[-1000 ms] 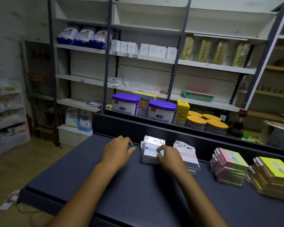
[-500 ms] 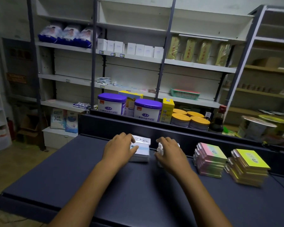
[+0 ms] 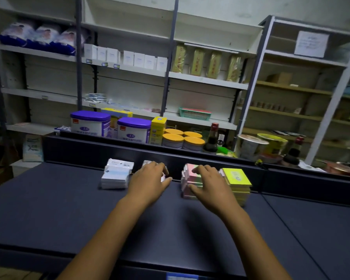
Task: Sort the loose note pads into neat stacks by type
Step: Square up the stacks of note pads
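Observation:
Four stacks of note pads stand in a row along the back rail of the dark counter (image 3: 69, 209). At the left is a white-and-blue stack (image 3: 116, 176), with no hand on it. My left hand (image 3: 150, 181) covers a second white stack (image 3: 147, 163), fingers curled over its far edge and thumb at its right side. My right hand (image 3: 209, 183) lies on the pink pastel stack (image 3: 190, 178), fingers curved over its top and thumb against its front. A yellow-green stack (image 3: 235, 178) stands just to the right, touching nothing but the counter.
Behind the rail stand two purple-lidded tins (image 3: 90, 123), a yellow box (image 3: 158, 130), orange-lidded jars (image 3: 193, 142) and a dark bottle (image 3: 211, 138). Shelving fills the back wall. A seam (image 3: 291, 229) divides the counter at the right.
My left hand left the white-and-blue stack and moved right onto the second white stack. My right hand moved from that stack to the pink one. The view turned right.

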